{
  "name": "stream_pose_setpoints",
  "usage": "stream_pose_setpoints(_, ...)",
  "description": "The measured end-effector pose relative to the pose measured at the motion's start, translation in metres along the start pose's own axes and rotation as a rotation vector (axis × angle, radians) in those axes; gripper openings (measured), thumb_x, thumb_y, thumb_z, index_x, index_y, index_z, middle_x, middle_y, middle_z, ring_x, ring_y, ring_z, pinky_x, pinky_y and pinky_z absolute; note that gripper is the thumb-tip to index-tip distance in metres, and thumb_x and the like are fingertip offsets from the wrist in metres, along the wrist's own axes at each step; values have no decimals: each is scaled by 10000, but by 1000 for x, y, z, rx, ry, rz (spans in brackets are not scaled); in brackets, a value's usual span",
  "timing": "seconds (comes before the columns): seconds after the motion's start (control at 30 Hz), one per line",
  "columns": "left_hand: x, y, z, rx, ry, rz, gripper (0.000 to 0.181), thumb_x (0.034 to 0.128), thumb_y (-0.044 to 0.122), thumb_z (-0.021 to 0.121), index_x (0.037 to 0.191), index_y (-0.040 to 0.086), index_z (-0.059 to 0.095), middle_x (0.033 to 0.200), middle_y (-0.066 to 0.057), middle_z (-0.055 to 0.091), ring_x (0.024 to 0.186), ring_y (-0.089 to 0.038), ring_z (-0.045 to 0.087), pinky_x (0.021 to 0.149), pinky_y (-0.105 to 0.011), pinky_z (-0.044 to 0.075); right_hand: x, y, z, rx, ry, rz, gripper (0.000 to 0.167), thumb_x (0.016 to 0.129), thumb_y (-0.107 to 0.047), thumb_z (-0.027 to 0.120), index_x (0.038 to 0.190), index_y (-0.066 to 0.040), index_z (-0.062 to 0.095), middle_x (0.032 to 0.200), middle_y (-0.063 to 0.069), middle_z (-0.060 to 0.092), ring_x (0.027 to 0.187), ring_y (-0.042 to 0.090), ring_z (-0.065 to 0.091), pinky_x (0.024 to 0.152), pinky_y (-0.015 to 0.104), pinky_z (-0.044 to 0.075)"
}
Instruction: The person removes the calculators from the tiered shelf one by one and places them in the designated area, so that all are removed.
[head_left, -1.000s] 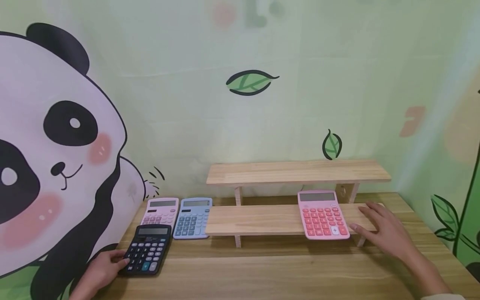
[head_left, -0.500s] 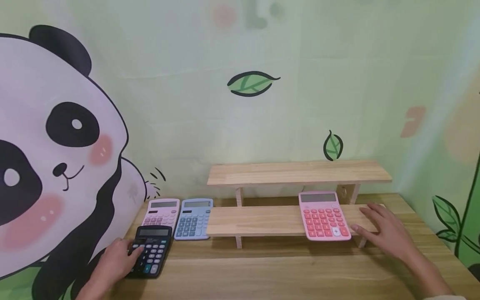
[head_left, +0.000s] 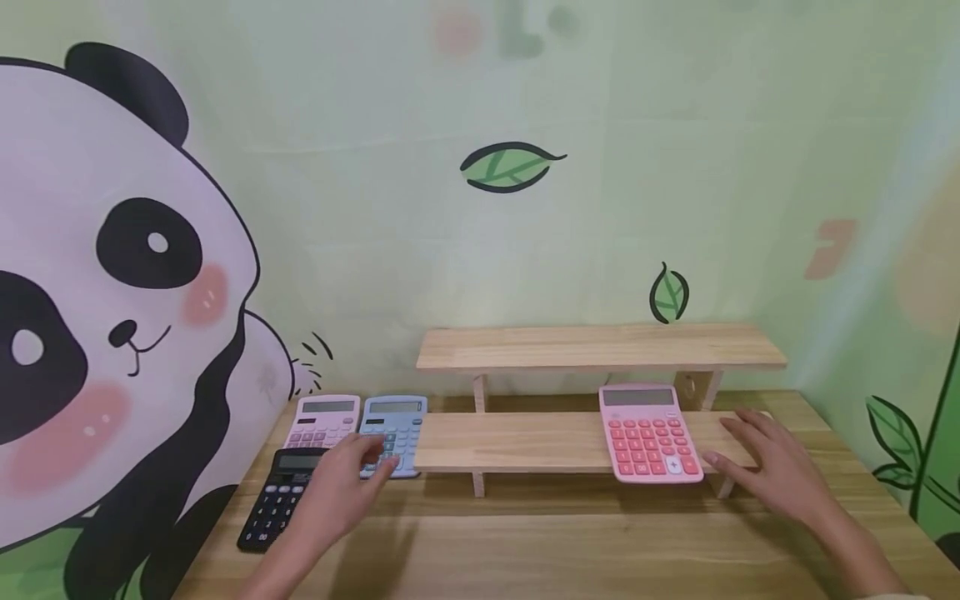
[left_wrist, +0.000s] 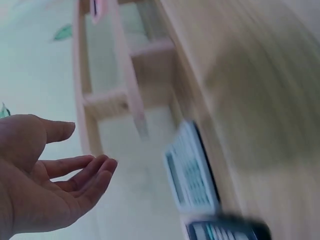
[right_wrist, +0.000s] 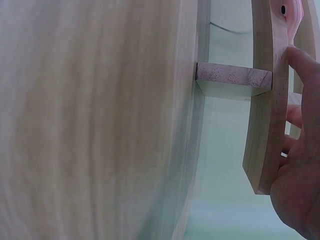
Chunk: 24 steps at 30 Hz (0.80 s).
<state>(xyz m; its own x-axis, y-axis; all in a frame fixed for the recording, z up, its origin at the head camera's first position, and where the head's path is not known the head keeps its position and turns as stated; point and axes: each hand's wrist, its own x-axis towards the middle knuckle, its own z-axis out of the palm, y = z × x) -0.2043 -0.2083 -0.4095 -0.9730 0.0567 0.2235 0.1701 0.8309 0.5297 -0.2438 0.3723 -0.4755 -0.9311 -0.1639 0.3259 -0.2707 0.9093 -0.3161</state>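
Note:
My left hand (head_left: 347,477) hovers with loosely bent fingers in front of the blue calculator (head_left: 409,435), partly covering it in the head view. In the left wrist view nothing lies between its thumb and fingers. A black calculator (head_left: 268,510) lies below and left of the hand, partly hidden by the forearm. Behind it is a light pink calculator (head_left: 324,417). My right hand (head_left: 776,467) rests on the right end of the lower shelf (head_left: 517,440), thumb near the pink calculator (head_left: 648,437) with coral keys, which sits on that shelf.
The two-tier wooden stand's upper shelf (head_left: 600,346) runs behind the lower one. A wooden support (right_wrist: 232,77) stands under the lower shelf near my right hand. All of it stands on a wood-grain table (head_left: 570,550) before a panda-print backdrop (head_left: 360,208).
My left hand has left the black calculator and moved right and forward to the blue one. The black calculator stays about where it was. My right hand has not visibly moved.

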Motion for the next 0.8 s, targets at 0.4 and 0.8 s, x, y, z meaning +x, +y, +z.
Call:
stream_pose_setpoints(0.4, 11, 66, 53, -247, -94, 184, 385, 1011, 217, 749, 1284, -47, 696, 1172, -160, 708, 1057, -273, 701, 941, -424, 629, 2, 2, 1, 0, -29, 15, 808, 967, -529, 723, 1449, 94, 543, 1522, 406, 408, 1392, 630, 340, 1073, 827, 307)
stream_pose_setpoints(0.8, 22, 111, 93, -330, -175, 257, 435, 1029, 277, 732, 1324, -38, 680, 1214, -141, 713, 1117, -264, 696, 975, -388, 616, 2, 1, -1, 0, -22, 20, 802, 969, -528, 723, 1449, 89, 545, 1519, 402, 411, 1389, 626, 344, 1074, 823, 309)
